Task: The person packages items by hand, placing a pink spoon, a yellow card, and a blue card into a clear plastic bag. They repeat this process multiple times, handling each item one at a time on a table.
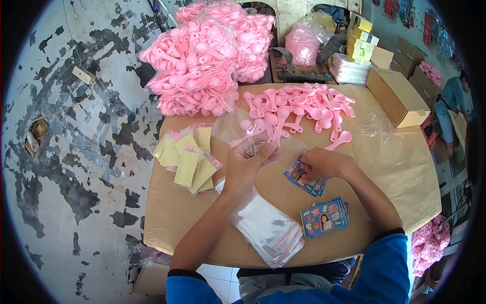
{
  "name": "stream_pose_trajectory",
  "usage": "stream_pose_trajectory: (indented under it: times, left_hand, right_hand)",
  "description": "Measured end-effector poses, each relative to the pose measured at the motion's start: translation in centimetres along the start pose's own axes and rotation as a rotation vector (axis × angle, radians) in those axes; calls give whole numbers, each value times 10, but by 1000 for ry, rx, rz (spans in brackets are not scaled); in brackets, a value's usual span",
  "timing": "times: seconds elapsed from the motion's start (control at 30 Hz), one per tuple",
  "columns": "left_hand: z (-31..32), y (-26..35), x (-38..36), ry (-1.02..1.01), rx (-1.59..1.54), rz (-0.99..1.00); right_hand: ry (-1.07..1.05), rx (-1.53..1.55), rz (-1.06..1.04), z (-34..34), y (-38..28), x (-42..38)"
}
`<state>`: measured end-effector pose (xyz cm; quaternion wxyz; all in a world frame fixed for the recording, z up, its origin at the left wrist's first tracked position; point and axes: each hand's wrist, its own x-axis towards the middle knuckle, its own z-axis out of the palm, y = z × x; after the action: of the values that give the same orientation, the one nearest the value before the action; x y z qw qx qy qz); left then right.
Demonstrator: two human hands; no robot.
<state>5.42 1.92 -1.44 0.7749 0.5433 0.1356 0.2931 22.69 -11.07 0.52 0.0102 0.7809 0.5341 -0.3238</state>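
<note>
My left hand (pixel 245 164) is closed, pinching a clear plastic bag (pixel 291 148) above the middle of the table. Just beyond it lies a loose heap of pink measuring spoons (pixel 304 104). My right hand (pixel 326 163) reaches over a small fanned stack of blue printed cards (pixel 298 183), its curled fingers on the top card; the fingertips are partly hidden. Nearer to me rests a second stack of blue cards (pixel 324 218). Below my left forearm is a pile of flat clear bags (pixel 271 228). Packed pouches with yellow cards (pixel 188 164) lie left of that hand.
Large clear sacks of pink spoons (pixel 197 66) stand at the table's back left. A cardboard box (pixel 397 96) occupies the back right corner, near stacked yellow boxes (pixel 360 45). Another person (pixel 450 106) is at the far right. The brown-covered table (pixel 400 172) has a curved right edge.
</note>
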Motion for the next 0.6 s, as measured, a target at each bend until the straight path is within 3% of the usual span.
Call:
stream_pose_trajectory:
  times: [0.1, 0.2, 0.6]
  left_hand:
    - [-1, 8, -2, 34, 69, 32]
    - [0, 10, -1, 68, 47, 69]
    - [-2, 5, 4, 136, -4, 57]
  right_hand:
    - [207, -163, -199, 15, 22, 10]
    - [339, -311, -153, 21, 27, 12]
    - [31, -18, -62, 5, 18, 7]
